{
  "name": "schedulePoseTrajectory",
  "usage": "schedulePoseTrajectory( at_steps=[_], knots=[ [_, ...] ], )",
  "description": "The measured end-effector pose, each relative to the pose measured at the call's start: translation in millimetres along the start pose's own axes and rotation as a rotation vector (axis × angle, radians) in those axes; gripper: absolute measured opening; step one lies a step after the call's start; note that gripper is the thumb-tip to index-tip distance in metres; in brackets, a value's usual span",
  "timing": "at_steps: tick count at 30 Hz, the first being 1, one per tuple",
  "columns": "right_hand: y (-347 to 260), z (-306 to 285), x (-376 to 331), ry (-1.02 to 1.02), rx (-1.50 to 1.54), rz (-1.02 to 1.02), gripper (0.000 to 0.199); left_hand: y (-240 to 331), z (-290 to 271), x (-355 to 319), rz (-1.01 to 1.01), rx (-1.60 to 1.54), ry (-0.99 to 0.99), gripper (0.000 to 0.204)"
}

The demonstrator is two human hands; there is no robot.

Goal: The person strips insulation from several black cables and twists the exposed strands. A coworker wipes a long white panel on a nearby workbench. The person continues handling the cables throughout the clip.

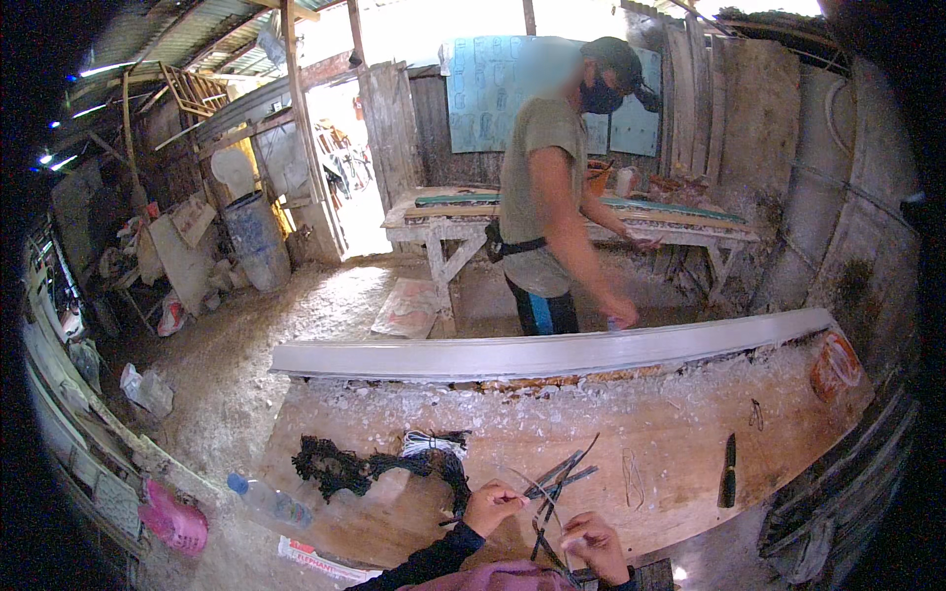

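left hand point(496, 507) in a fingertip pinch, right hand point(595, 542) curled nearby, left forearm point(430, 560) dark-sleeved

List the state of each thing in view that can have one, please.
Left hand: fingers bent, grip unclear
Right hand: fingers bent, grip unclear
Dark strips: crossed
Black cords: bunched
Clear bottle: capped
Black tool: lying flat
White molding: lying lengthwise
Doorway: open
Co-worker: standing

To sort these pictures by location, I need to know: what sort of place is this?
It looks like a simple workshop: a wooden table partly strewn with white bits, a stained blue drum and a roof of metal sheets.
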State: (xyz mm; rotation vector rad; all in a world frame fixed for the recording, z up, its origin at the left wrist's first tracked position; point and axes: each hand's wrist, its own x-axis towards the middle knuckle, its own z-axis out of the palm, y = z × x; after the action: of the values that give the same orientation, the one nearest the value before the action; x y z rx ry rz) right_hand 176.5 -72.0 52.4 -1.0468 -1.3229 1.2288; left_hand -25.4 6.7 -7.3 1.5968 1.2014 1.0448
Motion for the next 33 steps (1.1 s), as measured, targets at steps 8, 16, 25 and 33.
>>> schedulePoseTrajectory(
  at_steps=[8, 16, 25, 33],
  knots=[
    [-25, 14, -1, -0.367, 0.186, 0.154, 0.012, -6, 10, -2, -0.072, 0.0, 0.064, 0.011],
    [-20, 5, -6, -0.22, 0.194, 0.25, 0.009, -14, 29, -7, 0.031, 0.014, -0.048, 0.004],
    [28, -4, 7, 0.478, -0.368, -0.051, 0.019, 2, 48, -23, 0.23, -0.116, -0.568, 0.01],
    [19, -17, 15, 0.611, -0.331, -0.188, 0.015, 20, 47, -29, 0.21, -0.613, -0.954, 0.009]
  ],
)
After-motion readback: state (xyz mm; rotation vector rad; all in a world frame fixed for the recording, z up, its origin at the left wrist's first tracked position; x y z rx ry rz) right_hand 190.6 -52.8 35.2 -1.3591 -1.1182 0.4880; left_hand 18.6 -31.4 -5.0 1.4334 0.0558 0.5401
